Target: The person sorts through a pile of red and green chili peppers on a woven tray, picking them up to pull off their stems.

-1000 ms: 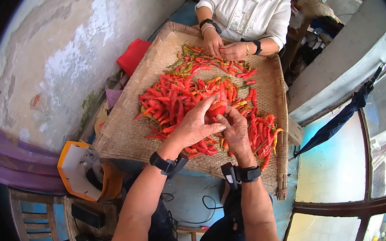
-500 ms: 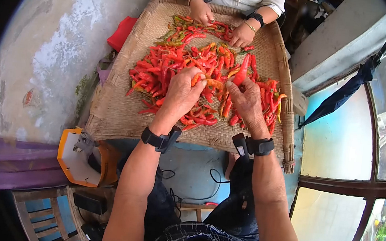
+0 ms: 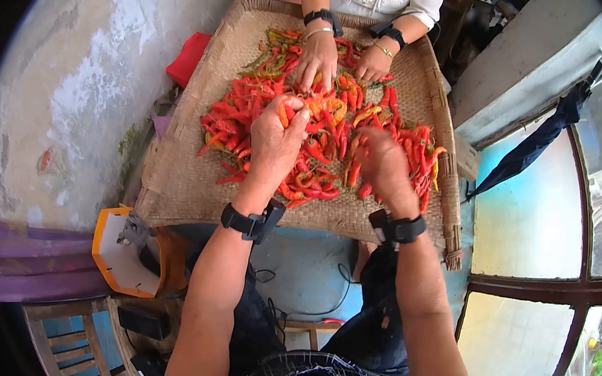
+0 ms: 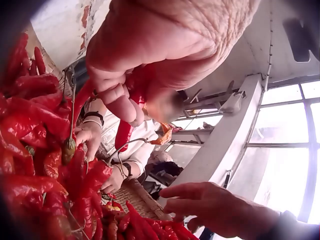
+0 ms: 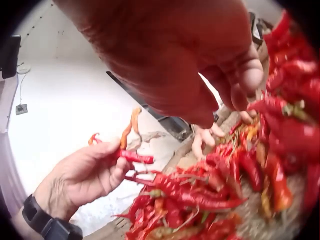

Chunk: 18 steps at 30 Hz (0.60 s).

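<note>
On the woven tray (image 3: pixel 185 176), my left hand (image 3: pixel 277 138) pinches chillies (image 3: pixel 285 111) lifted above the pile (image 3: pixel 320 146); my right hand (image 3: pixel 384 169), blurred, hovers rightward, grip unclear.

Woven tray (image 3: pixel 177 182) before me, chilli heap (image 3: pixel 249 120) spread on it, centre through far half. My left hand (image 3: pixel 274 141) over heap at 11 o'clock, gripping few chillies. My right hand (image 3: pixel 384 169) over heap at 1 o'clock, apart from left. Other person's hands (image 3: pixel 320 58) at 12 o'clock, on heap's far edge. Folded cloth (image 3: pixel 187 59) beside tray at 10 o'clock. Box (image 3: pixel 113 260) on floor at 8 o'clock, below tray's near corner. Window frame (image 3: pixel 554 288) at 3 o'clock.
</note>
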Motion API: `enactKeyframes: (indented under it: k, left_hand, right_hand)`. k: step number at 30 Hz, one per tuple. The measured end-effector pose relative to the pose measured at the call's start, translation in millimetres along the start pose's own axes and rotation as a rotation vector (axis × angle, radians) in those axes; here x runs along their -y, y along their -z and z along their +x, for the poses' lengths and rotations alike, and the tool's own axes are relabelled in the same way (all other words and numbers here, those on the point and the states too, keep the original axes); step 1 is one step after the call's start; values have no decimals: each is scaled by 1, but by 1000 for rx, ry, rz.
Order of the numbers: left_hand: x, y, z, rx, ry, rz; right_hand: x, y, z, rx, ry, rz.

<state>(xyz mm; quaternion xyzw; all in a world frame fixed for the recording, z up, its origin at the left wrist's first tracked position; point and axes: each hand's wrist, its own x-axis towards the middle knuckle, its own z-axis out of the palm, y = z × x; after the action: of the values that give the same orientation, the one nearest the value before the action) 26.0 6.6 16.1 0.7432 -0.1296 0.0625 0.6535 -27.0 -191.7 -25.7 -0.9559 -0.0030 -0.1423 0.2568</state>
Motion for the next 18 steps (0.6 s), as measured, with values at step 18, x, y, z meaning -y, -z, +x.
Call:
enactKeyframes:
  k: [18]
  left_hand:
    - [-7,12,2,-68,-14,-225]
  right_hand:
    - [51,-25,-4,61,103,143]
